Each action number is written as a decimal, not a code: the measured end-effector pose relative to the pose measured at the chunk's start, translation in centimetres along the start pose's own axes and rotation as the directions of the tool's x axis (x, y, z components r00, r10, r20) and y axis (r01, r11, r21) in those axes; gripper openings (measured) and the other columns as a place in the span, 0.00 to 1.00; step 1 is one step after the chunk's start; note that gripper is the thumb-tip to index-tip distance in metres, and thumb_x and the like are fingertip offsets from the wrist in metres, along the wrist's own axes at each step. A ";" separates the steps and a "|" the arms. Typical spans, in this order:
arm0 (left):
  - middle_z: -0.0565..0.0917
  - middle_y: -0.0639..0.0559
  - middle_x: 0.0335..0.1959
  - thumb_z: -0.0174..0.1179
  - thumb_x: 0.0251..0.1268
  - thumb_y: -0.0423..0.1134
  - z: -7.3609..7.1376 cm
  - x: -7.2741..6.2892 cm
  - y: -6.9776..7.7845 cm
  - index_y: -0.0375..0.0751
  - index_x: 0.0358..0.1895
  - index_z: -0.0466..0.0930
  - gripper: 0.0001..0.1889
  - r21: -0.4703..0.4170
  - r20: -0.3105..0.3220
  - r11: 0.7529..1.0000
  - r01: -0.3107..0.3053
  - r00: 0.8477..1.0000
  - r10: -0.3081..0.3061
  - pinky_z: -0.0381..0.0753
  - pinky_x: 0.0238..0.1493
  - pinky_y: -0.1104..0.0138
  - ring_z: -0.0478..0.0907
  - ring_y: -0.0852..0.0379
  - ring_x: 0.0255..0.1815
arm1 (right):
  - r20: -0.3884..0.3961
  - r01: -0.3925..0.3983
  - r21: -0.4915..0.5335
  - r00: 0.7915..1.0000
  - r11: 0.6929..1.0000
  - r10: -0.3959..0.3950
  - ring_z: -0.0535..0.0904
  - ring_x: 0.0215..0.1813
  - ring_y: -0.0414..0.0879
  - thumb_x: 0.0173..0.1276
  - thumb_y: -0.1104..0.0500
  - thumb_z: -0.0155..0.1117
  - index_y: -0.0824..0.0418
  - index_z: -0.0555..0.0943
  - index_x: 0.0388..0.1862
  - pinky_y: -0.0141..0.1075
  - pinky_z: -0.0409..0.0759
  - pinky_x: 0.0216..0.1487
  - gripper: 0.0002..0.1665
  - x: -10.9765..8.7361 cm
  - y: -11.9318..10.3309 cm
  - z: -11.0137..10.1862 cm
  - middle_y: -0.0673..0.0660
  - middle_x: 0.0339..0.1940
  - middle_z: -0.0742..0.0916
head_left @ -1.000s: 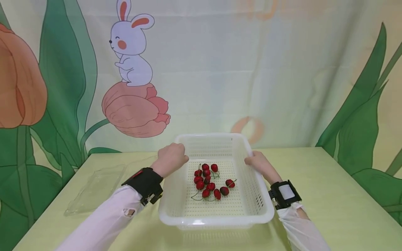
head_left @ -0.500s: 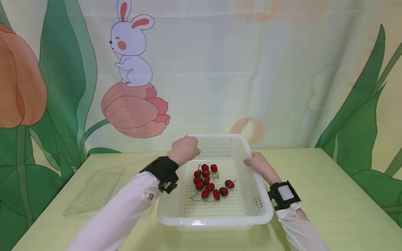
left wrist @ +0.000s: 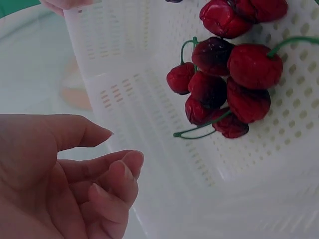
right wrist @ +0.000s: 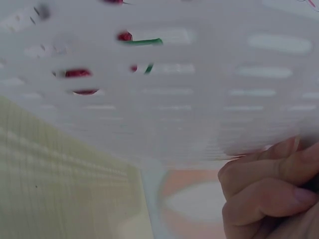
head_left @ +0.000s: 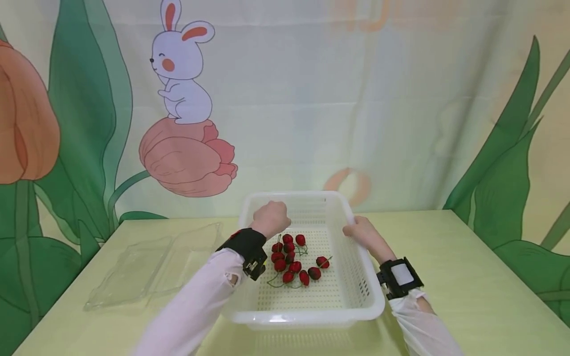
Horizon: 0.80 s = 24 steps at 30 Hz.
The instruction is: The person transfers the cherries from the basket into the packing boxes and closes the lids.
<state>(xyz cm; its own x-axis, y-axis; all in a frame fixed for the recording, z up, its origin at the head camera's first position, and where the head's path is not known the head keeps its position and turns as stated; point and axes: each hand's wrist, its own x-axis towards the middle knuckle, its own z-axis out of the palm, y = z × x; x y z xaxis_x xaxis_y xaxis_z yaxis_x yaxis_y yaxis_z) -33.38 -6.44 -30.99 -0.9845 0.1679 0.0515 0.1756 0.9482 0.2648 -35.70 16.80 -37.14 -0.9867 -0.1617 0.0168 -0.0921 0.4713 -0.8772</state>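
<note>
A white perforated plastic basket [head_left: 307, 315] holds several red cherries [head_left: 279, 265] with green stems, grouped mostly toward its left and middle. My right hand [head_left: 365, 231] grips the basket's right rim; in the right wrist view its curled fingers [right wrist: 259, 204] show beneath the wall. Over the basket's back left part hovers my left hand [head_left: 271, 217]. The left wrist view shows its loosely bent fingers with a gap to the thumb and nothing between them, beside the cherries [left wrist: 254, 67].
A clear plastic clamshell box [head_left: 129, 272] lies unfolded on the left of the light green table [head_left: 467, 277]. Behind the table hangs a printed curtain [head_left: 289, 99] with a rabbit and tulips.
My left hand has moved rightward from the basket's left rim to above its back left interior. The right hand keeps its grip on the rim, and the cherries lie as before.
</note>
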 end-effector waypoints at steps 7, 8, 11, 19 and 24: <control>0.68 0.49 0.16 0.53 0.62 0.36 1.2 0.5 -0.1 0.39 0.24 0.72 0.09 -0.026 -0.007 0.999 0.032 0.999 -0.032 0.60 0.21 0.62 0.65 0.53 0.19 | 0.003 0.009 0.010 1.000 1.000 -0.010 0.77 0.33 0.55 0.53 0.66 0.49 0.77 0.66 0.48 0.45 0.77 0.31 0.23 0.1 0.3 0.0 0.67 0.39 0.77; 0.68 0.49 0.17 0.53 0.62 0.36 1.4 0.6 -0.2 0.38 0.25 0.73 0.08 -0.028 -0.010 0.999 0.033 0.999 -0.034 0.60 0.21 0.62 0.65 0.53 0.19 | 0.004 0.011 0.010 1.000 1.000 -0.011 0.77 0.33 0.55 0.53 0.66 0.49 0.77 0.66 0.49 0.45 0.77 0.31 0.23 0.1 0.3 0.0 0.67 0.39 0.77; 0.69 0.49 0.16 0.53 0.62 0.35 2.1 0.7 -0.6 0.39 0.26 0.74 0.08 -0.008 -0.016 1.000 0.025 1.000 -0.025 0.59 0.20 0.62 0.65 0.54 0.18 | 0.004 0.013 0.009 1.000 1.000 -0.013 0.77 0.33 0.55 0.53 0.66 0.49 0.77 0.66 0.48 0.46 0.77 0.31 0.23 0.1 0.4 -0.1 0.67 0.38 0.77; 0.72 0.48 0.17 0.51 0.62 0.35 3.3 0.8 -1.5 0.39 0.23 0.73 0.10 -0.027 -0.015 0.998 0.055 0.998 -0.055 0.63 0.21 0.61 0.69 0.51 0.19 | 0.004 0.002 0.010 1.000 1.000 -0.002 0.77 0.33 0.55 0.54 0.66 0.49 0.76 0.66 0.48 0.45 0.77 0.31 0.23 0.1 0.2 0.0 0.67 0.39 0.77; 0.71 0.48 0.16 0.52 0.62 0.36 4.2 1.0 -1.8 0.40 0.20 0.73 0.12 -0.004 -0.010 0.997 0.071 0.997 -0.071 0.64 0.21 0.61 0.70 0.52 0.18 | 0.007 0.003 0.012 1.000 1.000 -0.003 0.77 0.34 0.55 0.54 0.66 0.50 0.77 0.66 0.49 0.46 0.77 0.31 0.23 0.1 0.1 0.0 0.68 0.40 0.77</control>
<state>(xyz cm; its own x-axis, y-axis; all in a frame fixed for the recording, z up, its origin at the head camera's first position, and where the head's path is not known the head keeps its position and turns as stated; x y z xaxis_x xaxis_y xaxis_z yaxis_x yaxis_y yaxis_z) -34.65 -6.86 -35.42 -0.9944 0.0972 0.0423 0.1051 0.9567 0.2716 -35.79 16.82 -37.27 -0.9854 -0.1692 0.0160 -0.0935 0.4608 -0.8826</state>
